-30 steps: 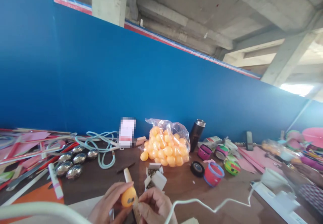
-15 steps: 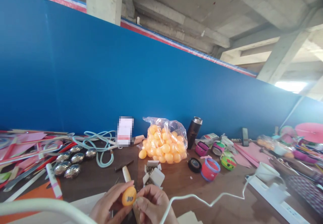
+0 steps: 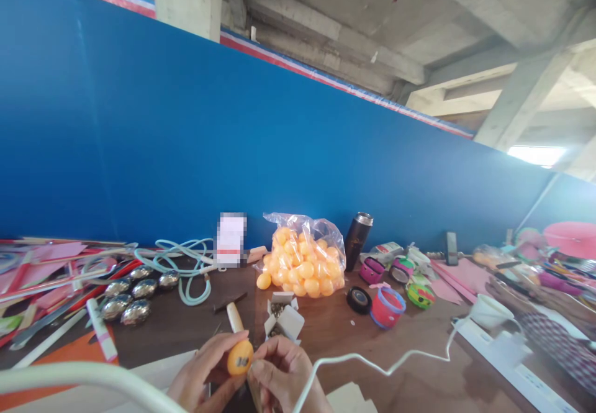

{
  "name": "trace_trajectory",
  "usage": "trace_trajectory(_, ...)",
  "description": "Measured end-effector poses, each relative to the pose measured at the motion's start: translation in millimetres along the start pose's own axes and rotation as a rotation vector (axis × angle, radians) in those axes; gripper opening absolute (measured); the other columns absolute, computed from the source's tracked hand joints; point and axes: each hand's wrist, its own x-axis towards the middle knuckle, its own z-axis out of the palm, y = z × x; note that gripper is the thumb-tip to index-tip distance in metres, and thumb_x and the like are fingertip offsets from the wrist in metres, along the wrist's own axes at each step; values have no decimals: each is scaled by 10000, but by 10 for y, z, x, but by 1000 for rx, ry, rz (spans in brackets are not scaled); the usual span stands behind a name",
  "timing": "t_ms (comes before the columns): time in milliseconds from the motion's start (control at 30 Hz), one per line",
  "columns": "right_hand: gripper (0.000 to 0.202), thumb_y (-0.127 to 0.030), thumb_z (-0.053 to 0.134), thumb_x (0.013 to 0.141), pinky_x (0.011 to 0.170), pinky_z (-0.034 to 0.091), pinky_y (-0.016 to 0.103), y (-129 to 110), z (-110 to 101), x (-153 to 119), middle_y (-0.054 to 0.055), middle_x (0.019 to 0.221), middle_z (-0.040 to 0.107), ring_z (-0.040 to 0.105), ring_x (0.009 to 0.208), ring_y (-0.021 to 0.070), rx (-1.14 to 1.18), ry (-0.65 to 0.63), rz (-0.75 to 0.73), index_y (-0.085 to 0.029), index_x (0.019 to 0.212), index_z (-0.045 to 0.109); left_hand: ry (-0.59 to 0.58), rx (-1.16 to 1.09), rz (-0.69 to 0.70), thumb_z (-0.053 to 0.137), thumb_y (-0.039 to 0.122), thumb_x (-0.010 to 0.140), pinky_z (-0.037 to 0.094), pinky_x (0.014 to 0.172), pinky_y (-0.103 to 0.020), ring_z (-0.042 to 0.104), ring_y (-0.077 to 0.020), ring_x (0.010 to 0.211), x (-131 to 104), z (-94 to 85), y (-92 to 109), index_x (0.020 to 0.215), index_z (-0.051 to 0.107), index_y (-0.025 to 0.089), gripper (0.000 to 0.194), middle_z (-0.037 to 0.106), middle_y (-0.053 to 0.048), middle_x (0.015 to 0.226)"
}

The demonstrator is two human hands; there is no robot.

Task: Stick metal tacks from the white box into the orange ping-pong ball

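My left hand [image 3: 205,372] grips an orange ping-pong ball [image 3: 240,358] with dark marks on the side turned toward me. The fingers of my right hand [image 3: 286,372] are pinched together against the ball's right side; whatever they hold is too small or hidden to name. Just beyond the hands lies a hammer [image 3: 235,318] with a pale wooden handle and a dark head; part of the handle disappears beneath my hands. Beside it stands an open small white box [image 3: 289,324] with tiny metallic pieces inside.
Behind sits a clear bag of orange balls [image 3: 302,264], next to a black flask [image 3: 358,239]. Silver egg-shaped objects [image 3: 135,310] and a pale blue cord [image 3: 189,276] lie left. A white cable [image 3: 386,372] leads to a power strip [image 3: 503,363]. Another person's checkered sleeve [image 3: 554,341] is at right.
The ball and both hands keep nearly the same pose, with the ball slightly higher and farther right in view. At the right, the other person's arm has shifted.
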Motion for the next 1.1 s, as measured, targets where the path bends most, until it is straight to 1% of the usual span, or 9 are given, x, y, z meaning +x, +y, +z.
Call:
trace_trajectory(100, 412, -430, 842, 489, 278, 220, 140, -31, 27, -18, -83, 352, 540, 396, 248, 28, -12, 7, 0, -156, 643, 576, 18, -12, -9, 619, 294, 810, 554, 786, -220, 664, -207, 976, -9, -11, 36, 1129, 612, 251, 323, 683, -45, 1095)
trace_trajectory(267, 431, -437, 852, 450, 276, 222, 146, -71, 62, -38, -87, 336, 530, 383, 241, 30, 6, 25, 27, -167, 631, 570, 3, -24, -30, 623, 315, 805, 558, 745, -218, 671, -205, 930, 4, -12, 38, 1118, 627, 244, 321, 684, -43, 1049)
trace_trajectory(433, 423, -449, 845, 453, 282, 233, 152, -78, 61, -37, -78, 332, 530, 377, 244, 29, -43, 39, 34, -165, 625, 584, -25, -73, -67, 627, 323, 806, 540, 810, -236, 650, -216, 992, 4, 4, -1, 1140, 629, 243, 344, 668, -52, 1083)
trace_trajectory(567, 437, -463, 849, 434, 288, 223, 152, -53, 48, -23, -83, 326, 511, 359, 249, 20, -48, 58, 41, -170, 615, 579, -37, -163, -77, 638, 314, 803, 530, 843, -260, 645, -219, 990, -7, 13, 34, 1166, 628, 251, 368, 663, -51, 1051)
trace_trajectory(667, 455, -484, 845, 429, 284, 213, 154, -46, 41, -19, -92, 319, 488, 349, 249, 21, -59, 71, 35, -171, 625, 579, -38, -213, -96, 642, 308, 803, 518, 869, -267, 633, -225, 1024, -9, 15, 69, 1188, 621, 266, 388, 647, -53, 1083)
trace_trajectory(767, 461, -498, 835, 444, 288, 234, 155, -67, 36, -26, -93, 324, 491, 351, 253, 22, -93, 64, 40, -170, 638, 576, -48, -243, -109, 622, 311, 819, 501, 900, -277, 614, -232, 1068, -10, 16, 81, 1205, 612, 271, 388, 632, -58, 1117)
trace_trajectory(900, 466, -490, 838, 446, 290, 245, 151, -71, 14, -24, -87, 343, 523, 356, 255, 20, -72, 52, 42, -174, 645, 558, -47, -203, -97, 617, 312, 820, 508, 886, -275, 621, -232, 1051, -6, 11, 94, 1209, 610, 267, 392, 645, -53, 1079)
trace_trajectory(1000, 466, -484, 839, 456, 284, 244, 142, -36, -13, -8, -92, 335, 516, 350, 249, 17, -67, 47, 25, -168, 649, 556, -15, -129, -73, 634, 317, 804, 521, 847, -259, 642, -223, 992, 2, -1, 114, 1193, 625, 252, 394, 660, -52, 1046)
trace_trajectory(1100, 465, -487, 833, 476, 280, 254, 140, -8, -31, 6, -93, 333, 518, 351, 245, 20, -74, 40, 28, -165, 659, 551, -17, -95, -80, 639, 328, 798, 527, 826, -245, 647, -217, 975, 4, -8, 123, 1187, 630, 243, 399, 668, -54, 1042)
